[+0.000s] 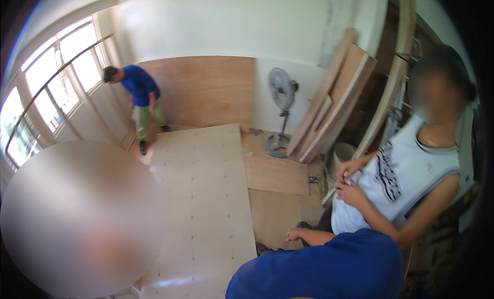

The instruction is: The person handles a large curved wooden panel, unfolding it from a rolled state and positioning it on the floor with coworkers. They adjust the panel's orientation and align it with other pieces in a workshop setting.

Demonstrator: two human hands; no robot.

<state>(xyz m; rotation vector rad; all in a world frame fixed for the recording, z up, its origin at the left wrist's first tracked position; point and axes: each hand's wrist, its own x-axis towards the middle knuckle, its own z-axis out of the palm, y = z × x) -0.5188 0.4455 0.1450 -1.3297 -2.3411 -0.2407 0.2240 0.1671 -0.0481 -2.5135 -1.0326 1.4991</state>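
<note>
Plywood flooring is lining the room, where a large pale plywood sheet [200,196] is lying flat, its long axis running away toward the brown back panel [206,90]. One bare hand [297,233], which side I cannot tell, is resting just right of the sheet's near edge, its grip unclear.

Pale plywood sheet [200,196], flat on floor, rows of small marks

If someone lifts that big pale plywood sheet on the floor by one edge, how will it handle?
The plywood sheet looks broad and thin, so it would probably sag and flex when raised at one edge. It spans much of the floor, so it is likely heavy and awkward for one person. Lying flat, it should slide rather than tip.
</note>
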